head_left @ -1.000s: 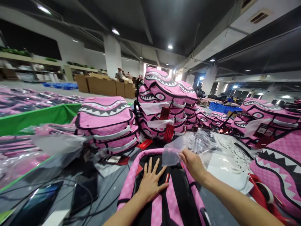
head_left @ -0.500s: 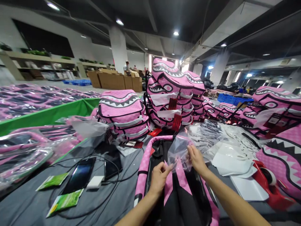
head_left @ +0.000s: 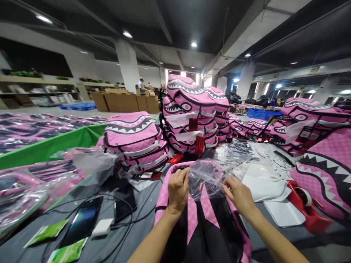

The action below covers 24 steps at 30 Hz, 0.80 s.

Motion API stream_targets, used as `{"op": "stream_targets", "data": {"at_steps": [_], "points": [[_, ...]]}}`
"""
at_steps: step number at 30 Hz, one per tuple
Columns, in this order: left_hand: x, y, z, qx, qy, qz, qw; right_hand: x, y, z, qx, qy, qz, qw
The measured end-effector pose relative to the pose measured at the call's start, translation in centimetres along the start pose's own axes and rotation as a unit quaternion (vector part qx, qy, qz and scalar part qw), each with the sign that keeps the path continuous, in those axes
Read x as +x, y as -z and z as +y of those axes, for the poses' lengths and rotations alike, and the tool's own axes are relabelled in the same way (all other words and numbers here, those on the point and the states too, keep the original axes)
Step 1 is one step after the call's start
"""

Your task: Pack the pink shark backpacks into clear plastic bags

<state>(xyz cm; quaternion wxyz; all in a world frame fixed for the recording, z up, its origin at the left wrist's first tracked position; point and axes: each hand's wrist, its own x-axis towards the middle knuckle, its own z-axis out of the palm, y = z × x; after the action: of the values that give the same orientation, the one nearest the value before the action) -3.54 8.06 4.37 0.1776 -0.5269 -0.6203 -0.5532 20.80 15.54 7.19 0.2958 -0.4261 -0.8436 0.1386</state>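
Note:
A pink and black backpack (head_left: 201,223) lies flat on the grey table in front of me, straps up. Above its far end I hold a clear plastic bag (head_left: 206,179) between both hands. My left hand (head_left: 178,190) is closed on the bag's left edge with the fingers curled. My right hand (head_left: 238,193) pinches the bag's right edge. The bag hangs stretched between them, just over the backpack's top.
Stacks of pink shark-mouth backpacks (head_left: 135,140) (head_left: 189,113) stand behind and at the right (head_left: 326,171). A red tape dispenser (head_left: 307,204) sits right. A tablet (head_left: 82,221), cables and green packets (head_left: 44,233) lie left, with a pile of clear bags (head_left: 236,155) beyond.
My left hand rose from lying flat on the backpack and took the bag's left edge. Both hands now spread the bag wider, slightly further forward.

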Motion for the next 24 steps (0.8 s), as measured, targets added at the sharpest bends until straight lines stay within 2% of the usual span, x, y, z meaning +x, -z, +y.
{"op": "stream_targets", "data": {"at_steps": [2,4,6,8,10,12,14,16,18,20,22,23,24], "points": [[-1.6,-0.6,1.0,-0.037,-0.026,-0.036,0.998,0.4,0.6,1.3,0.095,-0.068,0.043,0.992],[-3.6,-1.8,2.4,-0.069,-0.039,-0.117,0.990,1.5,1.4,1.8,0.239,-0.126,0.087,0.959],[-4.8,-3.0,3.5,-0.108,-0.013,-0.195,0.975,2.6,2.1,1.4,0.341,-0.165,0.134,0.916],[-4.4,-3.8,3.9,-0.167,0.051,-0.227,0.958,3.1,2.6,0.6,0.355,-0.170,0.181,0.901],[-2.4,-3.7,3.3,-0.213,0.118,-0.191,0.951,2.7,2.5,0.0,0.299,-0.124,0.188,0.927],[0.1,-2.6,2.1,-0.203,0.139,-0.113,0.963,1.8,2.3,0.3,0.188,-0.027,0.130,0.973],[1.8,-0.9,0.8,-0.149,0.101,-0.063,0.982,0.6,2.2,1.7,0.041,0.061,0.052,0.996],[1.7,0.8,0.0,-0.097,0.036,-0.068,0.992,-0.2,2.2,3.8,-0.089,0.080,0.033,0.992],[-0.1,2.0,0.0,-0.056,-0.020,-0.083,0.995,-0.6,2.3,6.0,-0.148,0.026,0.059,0.987],[-2.9,2.5,0.4,-0.020,-0.050,-0.074,0.996,-0.7,2.2,7.9,-0.106,-0.056,0.066,0.991],[-6.1,2.2,1.0,-0.012,-0.061,-0.087,0.994,-0.7,2.0,9.0,0.051,-0.153,0.051,0.986],[-7.5,1.9,1.2,-0.017,-0.058,-0.120,0.991,-0.8,1.7,9.3,0.160,-0.200,0.044,0.966],[-8.7,1.5,1.3,-0.027,-0.054,-0.169,0.984,-0.9,1.5,9.3,0.267,-0.239,0.046,0.932]]}}
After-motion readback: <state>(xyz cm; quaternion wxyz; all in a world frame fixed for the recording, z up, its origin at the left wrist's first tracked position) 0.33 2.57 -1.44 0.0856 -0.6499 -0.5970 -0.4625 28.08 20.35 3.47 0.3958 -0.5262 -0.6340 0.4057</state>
